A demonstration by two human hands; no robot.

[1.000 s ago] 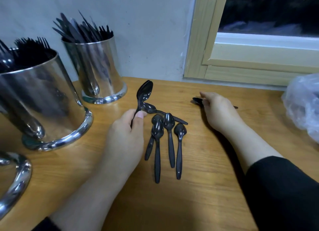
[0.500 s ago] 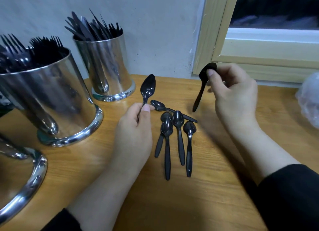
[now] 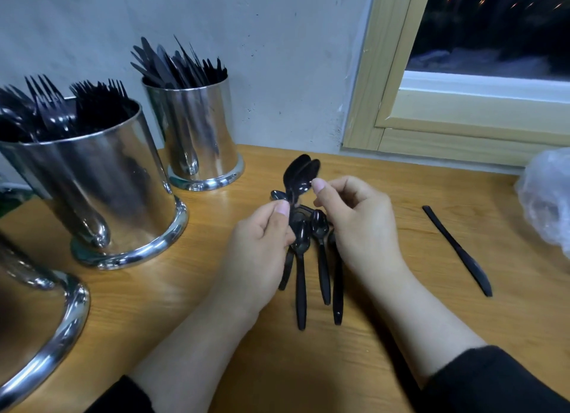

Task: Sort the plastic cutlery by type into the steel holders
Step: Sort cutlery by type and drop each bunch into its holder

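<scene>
- The left hand (image 3: 259, 252) is gripping two black spoons (image 3: 297, 178) by their handles, thumb pressed on the stems, the bowls nested together and pointing up and away.
- The right hand (image 3: 357, 224) is hovering just right of those bowls with its fingers (image 3: 320, 185) curled inward; whether the thumb tip is touching the nearer bowl or holding anything cannot be told.
- A small group of loose spoons (image 3: 320, 258) is lying on the wooden tabletop (image 3: 401, 304) between and beneath the two hands, handles pointing near, bowls far.
- A single black knife (image 3: 456, 249) is lying on the tabletop well to the right of the hands, slanting from far left to near right.
- A steel holder with forks (image 3: 92, 181) is standing at the left, tines up.
- A second steel holder with knives (image 3: 200, 131) is standing farther back by the wall, just right of the first.
- The rim of a third steel holder (image 3: 46, 335) is showing at the near left edge; its contents are out of view.
- A crumpled clear plastic bag (image 3: 546, 196) is sitting at the far right edge, under the window frame (image 3: 447, 128).
</scene>
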